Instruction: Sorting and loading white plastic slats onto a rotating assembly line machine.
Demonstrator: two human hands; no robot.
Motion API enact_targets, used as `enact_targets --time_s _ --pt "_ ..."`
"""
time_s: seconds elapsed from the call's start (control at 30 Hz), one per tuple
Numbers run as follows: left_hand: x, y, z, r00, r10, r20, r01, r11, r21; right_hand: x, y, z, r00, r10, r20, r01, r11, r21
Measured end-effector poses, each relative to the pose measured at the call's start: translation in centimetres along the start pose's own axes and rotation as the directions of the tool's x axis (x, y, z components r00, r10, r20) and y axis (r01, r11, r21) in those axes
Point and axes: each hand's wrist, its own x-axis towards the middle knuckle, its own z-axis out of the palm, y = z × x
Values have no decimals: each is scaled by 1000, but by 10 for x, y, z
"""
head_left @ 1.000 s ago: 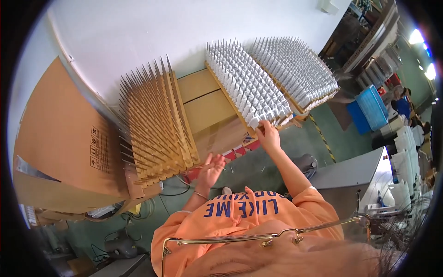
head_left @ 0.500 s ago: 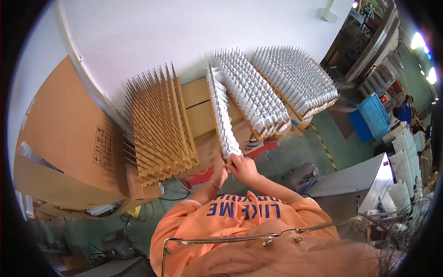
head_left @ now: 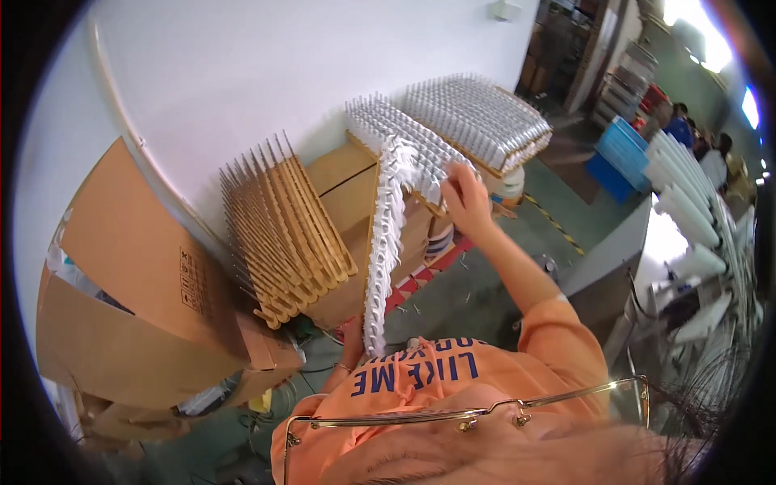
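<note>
A long wooden pin bar (head_left: 380,267), its row of pins covered in soft white pieces, slants down toward my chest. Partly hidden behind its near end, my left hand (head_left: 352,333) is wrapped round the bar. My right hand (head_left: 469,202) is curled at the near edge of the middle group of white-covered pin bars (head_left: 416,145); what its fingers pinch, if anything, is hidden. Left of the held bar stand several bare wooden bars with metal pins (head_left: 295,234). Farther right is another group of pin bars with white on them (head_left: 481,117).
Cardboard boxes (head_left: 339,166) support the bars against a white wall (head_left: 267,65). At the left stands a large open carton (head_left: 137,315). A grey machine (head_left: 614,242) is at the right, with blue bins (head_left: 622,153) beyond it. Cables lie on the floor at lower left.
The held bar has come nearer to me and its near end is lower. My right hand has left that end and reached forward and right to the middle group. The view has shifted slightly.
</note>
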Motion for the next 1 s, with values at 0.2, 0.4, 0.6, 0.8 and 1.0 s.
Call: enact_targets --time_s 0.2,0.4,0.6,0.8,1.0 --pt "-44 63 -27 958 134 255 -230 886 402 -1 -18 -26 975 -51 215 119 941 -315" --pt "-62 86 -31 900 -161 404 58 965 256 -70 -85 -113 988 131 -84 -148 957 -248" --pt "-35 107 8 670 -121 733 -207 917 341 -172 -137 -232 902 423 -91 -429 848 -311" --pt "-43 223 127 414 -452 790 -267 769 581 -315 -211 -346 878 268 -396 -475 577 -664" --pt "-36 204 273 511 -39 858 562 771 -299 -460 -244 -409 610 -14 -792 -603 641 -475"
